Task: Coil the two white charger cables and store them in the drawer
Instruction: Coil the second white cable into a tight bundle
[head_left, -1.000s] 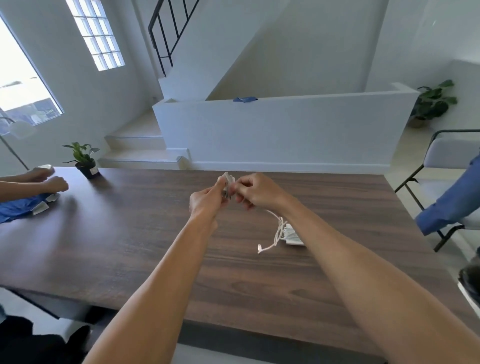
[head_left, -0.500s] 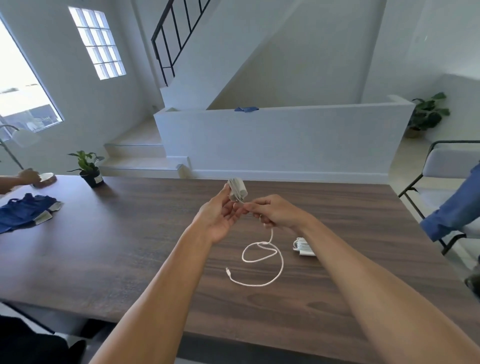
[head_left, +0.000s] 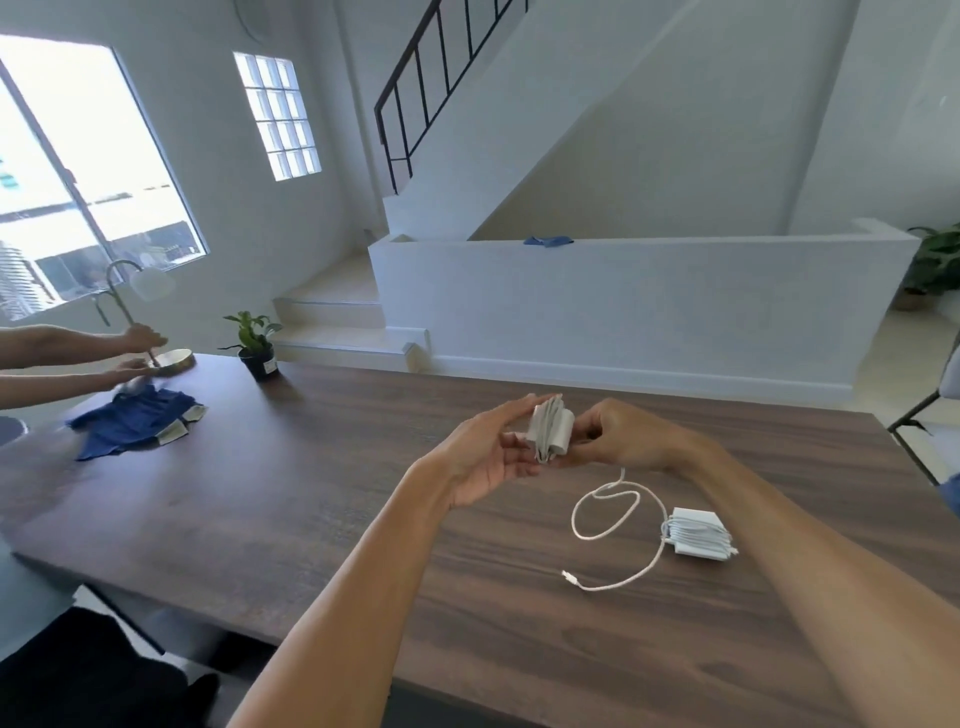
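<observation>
While both hands (head_left: 618, 441) stay put, loose cable (head_left: 618, 525) has lengthened.

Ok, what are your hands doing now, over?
Left hand and right hand grip one half-wound charger. Its loose cable trails on the table. Second charger lies wound. No drawer in view.

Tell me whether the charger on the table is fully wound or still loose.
Fully wound: the charger on the table has cable wrapped tightly round its body. The loose cable beside it runs up to the right hand.
</observation>
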